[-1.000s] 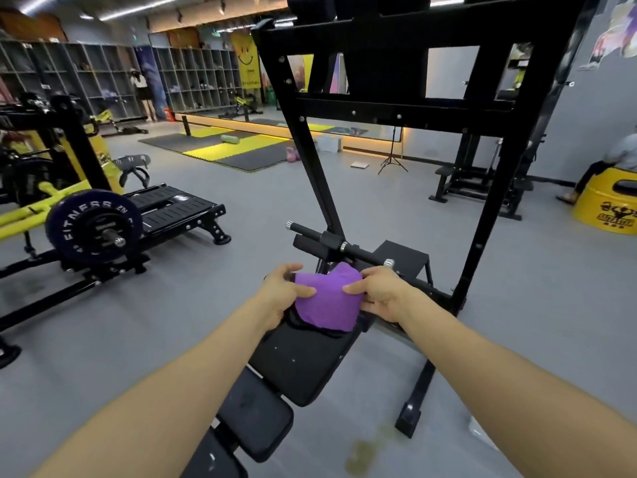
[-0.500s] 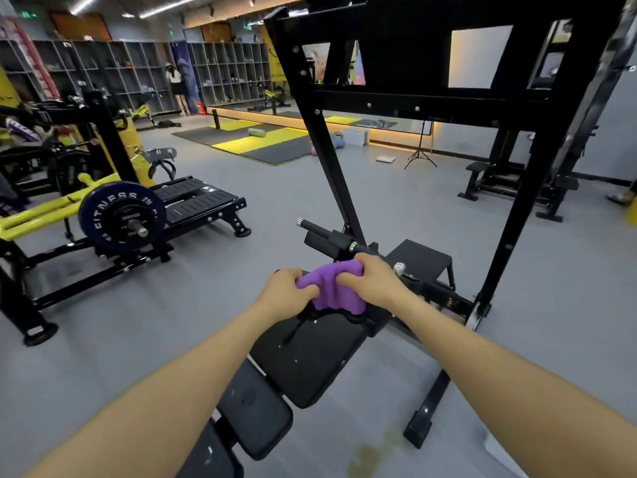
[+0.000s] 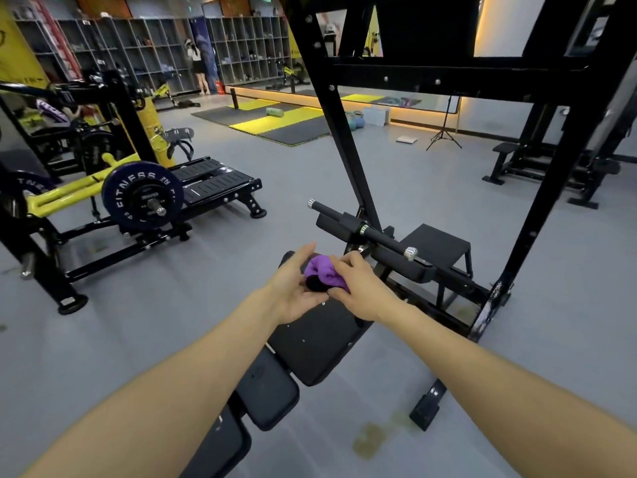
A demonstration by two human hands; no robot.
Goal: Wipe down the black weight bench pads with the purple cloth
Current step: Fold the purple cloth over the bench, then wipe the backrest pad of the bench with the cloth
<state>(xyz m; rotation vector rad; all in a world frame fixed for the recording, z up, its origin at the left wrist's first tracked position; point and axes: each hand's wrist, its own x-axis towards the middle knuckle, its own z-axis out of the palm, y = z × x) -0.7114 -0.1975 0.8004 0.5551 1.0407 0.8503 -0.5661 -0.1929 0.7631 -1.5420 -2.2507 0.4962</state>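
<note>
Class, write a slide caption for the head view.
Both hands, left and right, bunch a purple cloth above the black bench pad.

Purple cloth [image 3: 325, 270], black bench pads [image 3: 319, 343]

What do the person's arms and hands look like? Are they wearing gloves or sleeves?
No gloves and no sleeves show. Both forearms are bare from the bottom of the picture up to the wrists. The left hand and the right hand are bare too, with no watch, bracelet or ring that I can see. The fingers look uncovered, with short nails.
</note>
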